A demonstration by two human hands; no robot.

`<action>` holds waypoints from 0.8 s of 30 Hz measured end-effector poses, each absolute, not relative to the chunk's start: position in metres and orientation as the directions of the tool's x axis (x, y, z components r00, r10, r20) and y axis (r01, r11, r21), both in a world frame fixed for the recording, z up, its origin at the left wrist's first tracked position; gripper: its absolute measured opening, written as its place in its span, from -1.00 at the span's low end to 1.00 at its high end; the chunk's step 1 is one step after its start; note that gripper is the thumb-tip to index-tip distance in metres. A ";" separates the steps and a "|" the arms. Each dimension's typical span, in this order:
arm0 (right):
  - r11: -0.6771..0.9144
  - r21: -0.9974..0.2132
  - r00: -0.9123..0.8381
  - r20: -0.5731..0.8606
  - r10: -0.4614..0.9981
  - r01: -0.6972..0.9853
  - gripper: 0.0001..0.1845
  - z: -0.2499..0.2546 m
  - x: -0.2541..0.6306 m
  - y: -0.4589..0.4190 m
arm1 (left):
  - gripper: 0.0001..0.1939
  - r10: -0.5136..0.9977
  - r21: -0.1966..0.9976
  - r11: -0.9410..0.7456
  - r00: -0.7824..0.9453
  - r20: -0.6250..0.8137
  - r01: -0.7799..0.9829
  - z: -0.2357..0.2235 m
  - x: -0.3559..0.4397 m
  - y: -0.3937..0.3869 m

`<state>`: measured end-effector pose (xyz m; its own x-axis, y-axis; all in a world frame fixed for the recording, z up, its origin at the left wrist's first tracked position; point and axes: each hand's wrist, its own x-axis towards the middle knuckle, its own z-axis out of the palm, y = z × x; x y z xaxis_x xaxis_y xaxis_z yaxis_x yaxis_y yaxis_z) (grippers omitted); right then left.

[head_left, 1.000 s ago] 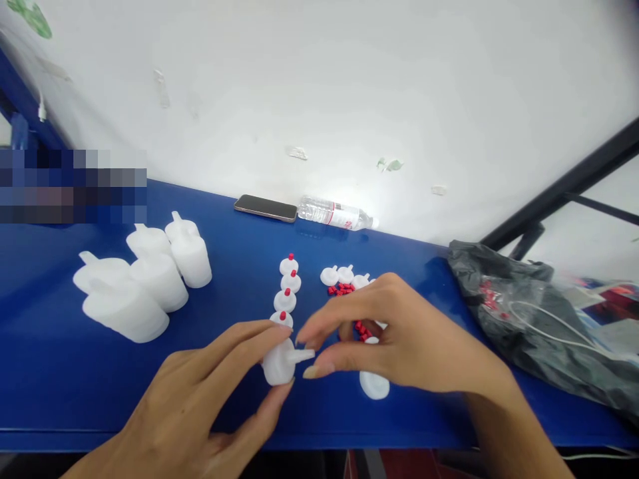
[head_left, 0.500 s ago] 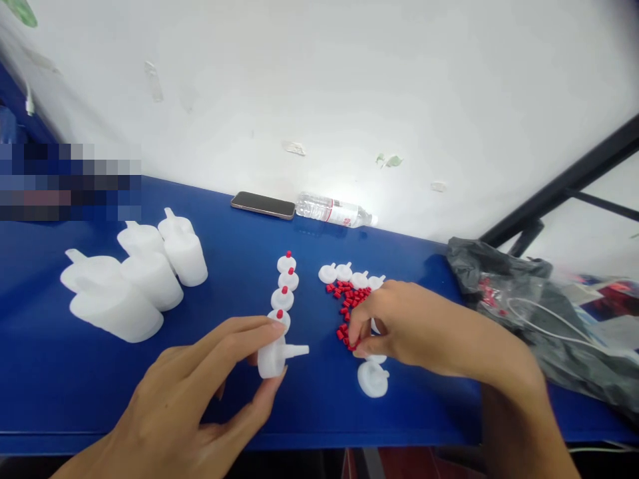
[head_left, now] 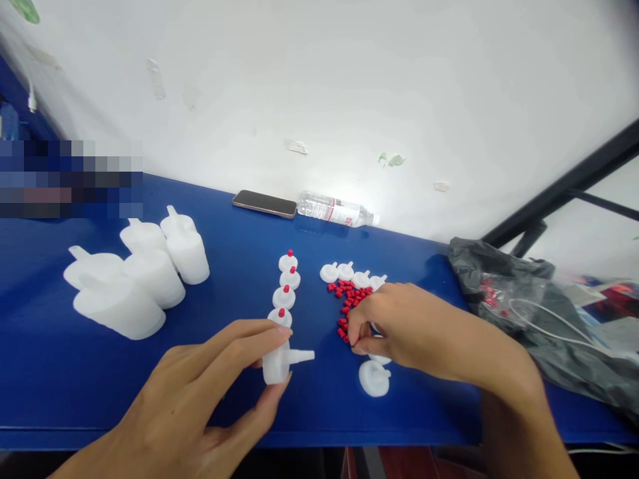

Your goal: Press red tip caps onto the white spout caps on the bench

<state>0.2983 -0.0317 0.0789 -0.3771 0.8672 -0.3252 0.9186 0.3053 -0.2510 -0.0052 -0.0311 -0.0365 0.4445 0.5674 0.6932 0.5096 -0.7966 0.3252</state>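
Between the thumb and fingers of my left hand (head_left: pixel 200 386) is a white nozzle lid (head_left: pixel 276 364), tipped on its side with its bare spout pointing right. Just beyond it runs a row of similar white lids, each with a red tip cap (head_left: pixel 286 289) on its spout. My right hand (head_left: pixel 394 326) has thumb and forefinger pinched together at the edge of a pile of small red caps (head_left: pixel 345 291); what lies between the fingertips is hidden. Around that pile lie several uncapped white lids (head_left: pixel 329 273), one of them (head_left: pixel 374 378) nearest the front edge.
Several white bottles (head_left: pixel 120 306) with spouts stand on the left of the blue table (head_left: pixel 239 266). Against the wall lie a phone (head_left: pixel 264 203) and a clear water bottle (head_left: pixel 334 210). A black plastic bag (head_left: pixel 539 332) with a white cable covers the right side.
The held lid has shifted slightly right and toward me with my left hand. My right fingertips have closed more tightly together beside the red caps.
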 end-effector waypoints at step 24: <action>0.303 -0.846 -0.336 0.158 0.929 0.439 -0.91 0.070 0.253 -0.029 | -0.74 0.630 0.436 -0.755 0.359 0.689 0.489 -0.013 0.003 -0.024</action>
<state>0.2526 -0.0294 0.0705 -0.3359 0.9285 0.1582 0.4388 0.3029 -0.8460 0.0027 -0.0242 -0.0130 0.3591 0.6299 0.6887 0.4892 -0.7555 0.4358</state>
